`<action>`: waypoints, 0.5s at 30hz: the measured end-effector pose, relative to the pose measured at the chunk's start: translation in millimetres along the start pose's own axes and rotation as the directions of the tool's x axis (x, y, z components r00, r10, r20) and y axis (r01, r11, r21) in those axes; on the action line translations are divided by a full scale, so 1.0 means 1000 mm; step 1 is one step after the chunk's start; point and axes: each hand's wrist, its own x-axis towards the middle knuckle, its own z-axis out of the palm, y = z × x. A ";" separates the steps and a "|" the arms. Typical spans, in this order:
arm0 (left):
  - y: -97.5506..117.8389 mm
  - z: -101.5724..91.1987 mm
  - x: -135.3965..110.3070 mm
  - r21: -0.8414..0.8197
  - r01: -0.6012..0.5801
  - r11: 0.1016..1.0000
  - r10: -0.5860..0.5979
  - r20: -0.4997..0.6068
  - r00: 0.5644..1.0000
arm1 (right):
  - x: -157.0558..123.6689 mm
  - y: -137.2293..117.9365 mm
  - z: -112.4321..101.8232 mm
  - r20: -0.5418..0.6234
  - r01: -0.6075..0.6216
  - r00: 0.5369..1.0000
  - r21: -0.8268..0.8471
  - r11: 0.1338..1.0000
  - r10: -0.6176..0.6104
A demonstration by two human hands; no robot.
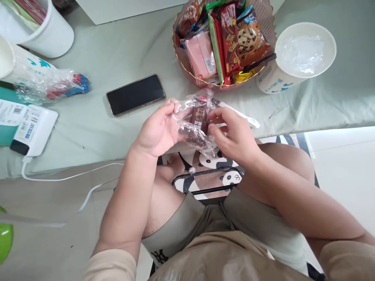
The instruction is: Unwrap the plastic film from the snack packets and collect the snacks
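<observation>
A crinkled clear plastic bag hangs between my hands over the table's near edge, held at its left side by my left hand. Inside or behind the film shows a small brown snack packet with pale print. The curled fingertips of my right hand meet the packet's right edge, thumb and forefinger bent toward each other; the film partly hides the contact. A white-handled tool, perhaps a small knife, lies on the cloth just behind my right hand.
A scalloped bowl of wrapped snacks stands behind my hands, beside a paper cup with clear plastic inside. A phone lies left. Farther left are a white power bank with a cable, plastic-wrapped red-and-blue items and a white bin.
</observation>
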 end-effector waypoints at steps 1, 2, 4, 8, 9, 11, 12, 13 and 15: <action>0.001 0.000 -0.002 0.013 -0.021 1.000 0.021 0.026 0.999 | 0.000 0.001 0.002 0.008 -0.051 0.999 0.016 0.999 0.051; 0.002 0.000 -0.004 0.012 -0.031 0.999 0.031 0.054 0.998 | 0.000 0.003 0.002 0.018 -0.089 0.996 0.039 0.995 0.089; 0.004 0.000 -0.007 -0.023 -0.026 0.999 0.028 0.102 0.994 | -0.003 0.007 0.003 0.041 -0.152 0.988 0.120 0.981 0.148; 0.006 0.001 -0.011 -0.072 0.009 0.997 0.004 0.173 0.985 | -0.008 0.015 0.006 0.102 -0.242 0.970 0.353 0.904 0.220; 0.006 0.001 -0.011 -0.086 0.012 0.996 0.004 0.185 0.983 | -0.008 0.017 0.006 0.113 -0.253 0.968 0.402 0.880 0.226; 0.006 0.002 -0.012 -0.136 0.018 0.991 0.009 0.197 0.980 | -0.008 0.019 0.007 0.141 -0.276 0.961 0.484 0.830 0.237; 0.006 0.002 -0.012 -0.168 0.020 0.986 0.014 0.200 0.980 | -0.007 0.020 0.007 0.155 -0.295 0.956 0.522 0.801 0.251; 0.005 0.002 -0.011 -0.200 0.026 0.979 0.015 0.203 0.979 | -0.006 0.019 0.007 0.168 -0.316 0.949 0.556 0.769 0.269; 0.005 0.003 -0.010 -0.249 0.047 0.967 0.009 0.222 0.975 | -0.005 0.017 0.007 0.183 -0.349 0.935 0.617 0.706 0.302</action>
